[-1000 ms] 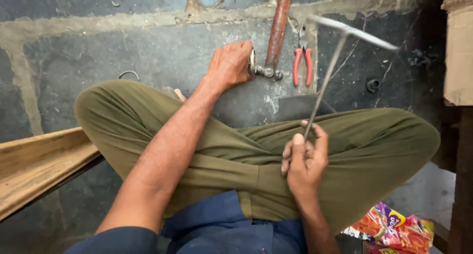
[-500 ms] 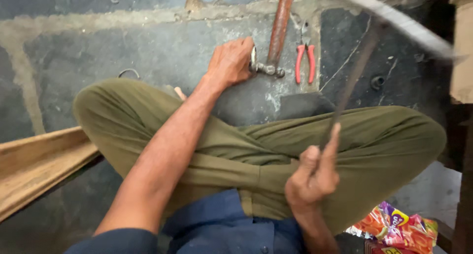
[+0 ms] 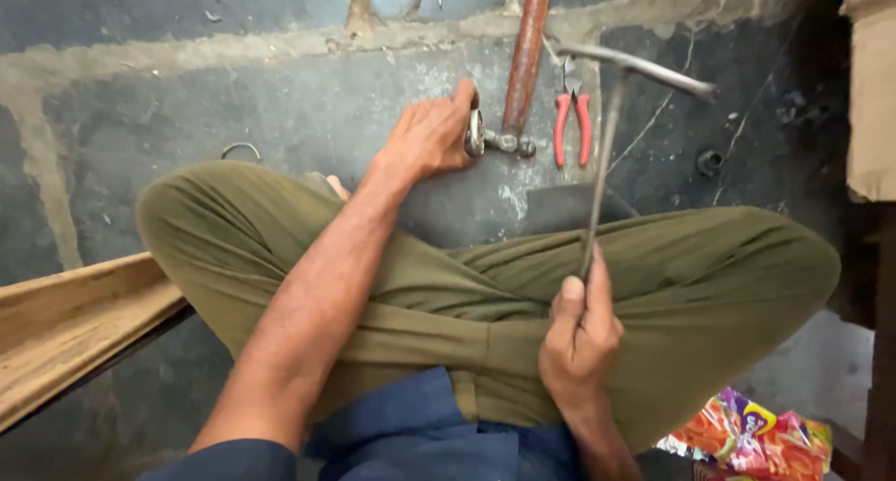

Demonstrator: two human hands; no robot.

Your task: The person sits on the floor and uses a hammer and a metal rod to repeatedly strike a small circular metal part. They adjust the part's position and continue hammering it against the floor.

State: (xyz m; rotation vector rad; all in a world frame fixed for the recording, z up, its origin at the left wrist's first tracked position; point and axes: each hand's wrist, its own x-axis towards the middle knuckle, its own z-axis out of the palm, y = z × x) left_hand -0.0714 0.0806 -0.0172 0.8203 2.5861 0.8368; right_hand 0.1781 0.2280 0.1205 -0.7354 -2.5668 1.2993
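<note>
Gripping thin grey metal hammer (image 3: 611, 136) low by its handle, right hand (image 3: 579, 336) fingers clamped; stiff, head-heavy. Left hand (image 3: 431, 136) fingers pinch small round metal fitting (image 3: 476, 133).

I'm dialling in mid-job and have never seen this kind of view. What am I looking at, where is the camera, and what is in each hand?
There is no machine here: these are a person's two bare hands, filmed by a camera worn on the head and looking down. The olive shapes are the person's crossed legs, seated on a dark stone floor with pale mortar joints.

The left hand reaches forward and pinches a small round metal piece on the floor, at the end of a rusty rod. The right hand grips the thin handle of a slim metal hammer, its head raised above the floor.

Red-handled pliers lie beside the rod. A wooden plank sits at the left, and colourful wrappers at the lower right.
</note>
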